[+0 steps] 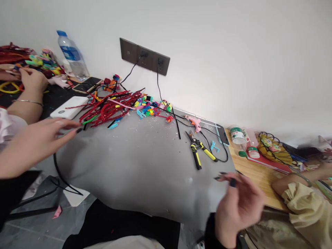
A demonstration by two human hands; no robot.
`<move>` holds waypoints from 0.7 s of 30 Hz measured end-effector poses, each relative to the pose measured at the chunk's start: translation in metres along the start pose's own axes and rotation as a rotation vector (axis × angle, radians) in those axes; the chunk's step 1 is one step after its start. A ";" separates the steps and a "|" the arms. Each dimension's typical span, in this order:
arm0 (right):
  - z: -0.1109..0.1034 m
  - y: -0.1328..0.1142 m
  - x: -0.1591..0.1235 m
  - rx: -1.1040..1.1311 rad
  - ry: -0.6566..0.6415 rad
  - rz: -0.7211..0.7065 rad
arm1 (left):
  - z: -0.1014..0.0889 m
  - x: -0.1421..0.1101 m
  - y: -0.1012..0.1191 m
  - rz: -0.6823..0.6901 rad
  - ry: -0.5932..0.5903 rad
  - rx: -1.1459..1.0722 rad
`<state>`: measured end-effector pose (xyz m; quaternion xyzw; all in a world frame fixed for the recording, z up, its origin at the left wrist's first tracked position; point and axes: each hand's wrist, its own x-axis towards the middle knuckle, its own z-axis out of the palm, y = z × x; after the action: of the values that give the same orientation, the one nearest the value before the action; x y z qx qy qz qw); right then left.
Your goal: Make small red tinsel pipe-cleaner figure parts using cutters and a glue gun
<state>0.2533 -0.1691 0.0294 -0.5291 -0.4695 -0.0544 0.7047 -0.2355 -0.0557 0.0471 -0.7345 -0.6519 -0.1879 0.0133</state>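
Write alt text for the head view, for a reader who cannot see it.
A person's left hand is beside a heap of red fuzzy stems on a gray table; the right hand, fingers bent, is at the near right. Yellow-and-black pliers and a pink glue gun lie farther back, and co-workers' arms show at both sides.

Pipe cleaners (pixel 110 109) are red, the tabletop (pixel 145 155) grey.
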 end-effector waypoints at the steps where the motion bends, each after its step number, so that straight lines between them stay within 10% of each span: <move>1: 0.013 -0.012 -0.008 0.011 -0.191 -0.073 | 0.013 0.018 0.000 0.025 -0.017 0.043; 5: 0.047 -0.050 -0.040 0.092 -0.688 -0.292 | 0.056 0.058 0.006 0.060 -0.040 0.091; 9: 0.059 -0.056 -0.060 0.116 -0.698 -0.183 | 0.072 0.057 0.010 0.120 -0.002 0.185; 21: 0.104 -0.035 -0.084 0.299 -0.756 0.518 | 0.004 0.024 0.070 0.017 0.277 -0.225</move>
<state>0.1236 -0.1369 -0.0065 -0.5041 -0.5482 0.3875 0.5433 -0.1652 -0.0419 0.0663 -0.7039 -0.6126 -0.3588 0.0222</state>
